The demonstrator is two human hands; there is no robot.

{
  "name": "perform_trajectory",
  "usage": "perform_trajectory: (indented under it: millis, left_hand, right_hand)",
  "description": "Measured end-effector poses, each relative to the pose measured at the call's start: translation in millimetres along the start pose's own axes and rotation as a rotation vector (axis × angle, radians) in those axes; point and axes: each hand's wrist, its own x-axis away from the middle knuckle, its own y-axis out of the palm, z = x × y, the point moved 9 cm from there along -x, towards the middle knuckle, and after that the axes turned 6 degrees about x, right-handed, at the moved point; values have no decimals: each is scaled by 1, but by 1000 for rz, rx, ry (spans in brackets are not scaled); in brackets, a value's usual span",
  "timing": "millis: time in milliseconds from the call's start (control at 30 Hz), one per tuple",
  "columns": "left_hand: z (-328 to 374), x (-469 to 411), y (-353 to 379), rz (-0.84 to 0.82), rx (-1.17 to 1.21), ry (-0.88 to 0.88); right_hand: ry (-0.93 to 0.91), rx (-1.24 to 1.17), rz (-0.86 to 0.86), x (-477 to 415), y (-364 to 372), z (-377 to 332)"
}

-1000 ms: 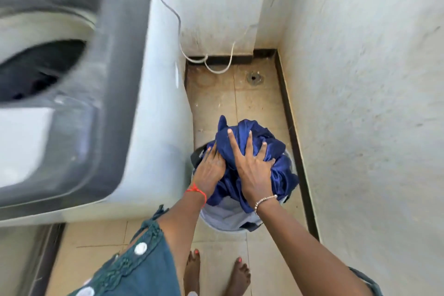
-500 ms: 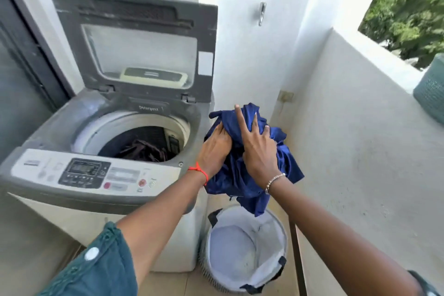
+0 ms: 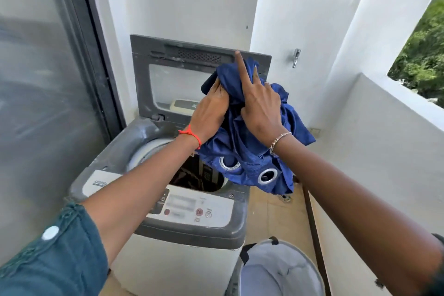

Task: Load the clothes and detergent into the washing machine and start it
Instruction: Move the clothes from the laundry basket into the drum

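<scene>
The top-loading washing machine [image 3: 168,259] stood with its lid [image 3: 153,60] raised and dark laundry in the drum [image 3: 192,175]. Above the drum's right edge hung a bunched blue curtain [image 3: 242,151], held up between both outstretched arms. The left hand [image 3: 209,113] gripped its left side, fingers dug into a fold. The right hand [image 3: 262,108] clutched the top, index finger [image 3: 241,67] straight up, the others curled over the cloth. Two metal eyelets [image 3: 268,175] showed on its lower edge.
</scene>
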Motion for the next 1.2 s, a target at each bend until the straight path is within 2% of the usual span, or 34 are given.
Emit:
perform_trajectory:
  millis: [233,400,467,533,667,867,967,1100,1200]
  left_hand:
    - [-112,12,-55,-8,10,-43]
    - [-176,48,-36,-105,63,-133]
    - [-197,62,-21,-145,-23,-163]
    - [-218,76,5,-242,-180,-185]
    - [-247,105,66,-398,-225,-172]
    - [-294,141,144,-632,102,-296]
    - [-321,156,180,-741,129,-407]
    - [-360,190,223,-971,92,-549]
    - [-383,206,241,-1085,40,-605]
  right_hand:
    - [-10,-113,7,-50,37,-106]
    - [-22,-132,-112,-50,107,-154]
    - [-16,-161,-170,-44,139,-165]
    - [-6,-187,-224,-38,174,-171]
    - [5,-223,-343,-14,242,-169]
    - [-1,-250,-537,22,347,-159]
    - [-9,-259,-635,31,398,-159]
    - [-1,-319,-782,50,463,-169]
    - [13,-405,-890,65,499,-180]
